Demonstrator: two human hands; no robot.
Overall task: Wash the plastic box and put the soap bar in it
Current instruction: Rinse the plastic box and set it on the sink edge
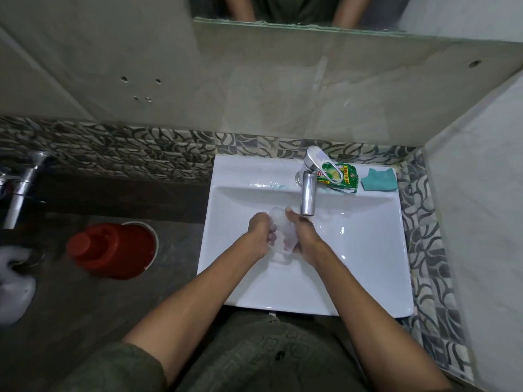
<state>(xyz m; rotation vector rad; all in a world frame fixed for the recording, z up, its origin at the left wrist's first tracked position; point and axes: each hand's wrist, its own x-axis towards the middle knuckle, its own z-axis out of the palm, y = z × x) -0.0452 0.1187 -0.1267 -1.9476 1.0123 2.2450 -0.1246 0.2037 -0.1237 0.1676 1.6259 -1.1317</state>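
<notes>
Head cam looks straight down on a white sink [368,278], and I've got both hands over the basin with the clear plastic box [280,236] held between them, just left of the chrome tap's [308,193] spout. My left hand [259,236] has its fingers curled around the left side of the box, and my right hand [304,239] is wrapped round the right side with the thumb pointing up toward the spout. The box looks blurry and see-through, so I can't tell which way it's turned. On the sink's back ledge, right behind the tap, sits the soap bar in its green wrapper [338,178], with a teal cloth [379,179] just beside it. Down on the floor to the left there's a red bucket [113,248].
</notes>
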